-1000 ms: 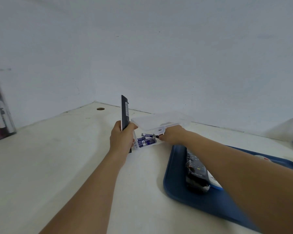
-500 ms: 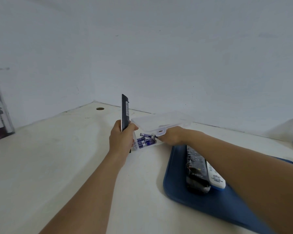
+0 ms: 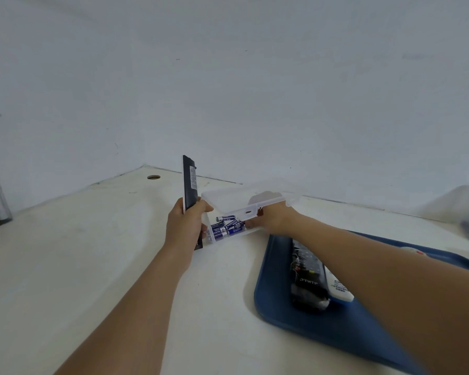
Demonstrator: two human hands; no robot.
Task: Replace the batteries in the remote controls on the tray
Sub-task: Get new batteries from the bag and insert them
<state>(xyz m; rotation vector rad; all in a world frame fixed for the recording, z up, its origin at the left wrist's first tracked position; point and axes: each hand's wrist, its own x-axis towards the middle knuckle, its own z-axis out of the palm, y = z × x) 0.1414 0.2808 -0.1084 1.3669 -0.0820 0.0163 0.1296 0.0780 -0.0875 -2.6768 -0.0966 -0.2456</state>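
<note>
Left hand (image 3: 186,226) grasps black remote (image 3: 190,190) upright, 9 o'clock of clear box (image 3: 228,228). Right hand (image 3: 272,216) reaches under box lid (image 3: 249,197); grip cannot tell. Batteries (image 3: 225,227) inside box. 2 remotes (image 3: 307,280) lie on blue tray (image 3: 336,328), 4 o'clock of box.

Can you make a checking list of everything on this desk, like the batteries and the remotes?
Surface: white desk with a round hole.
Job's things: black remote held upright; batteries in clear box, lid partly raised; black remote on tray and white remote on blue tray.
Clutter: blurred items at both edges.
Hands: left hand grips remote; right hand at box, fingers hidden.
Cables: nothing seen.
Surroundings: white walls.
</note>
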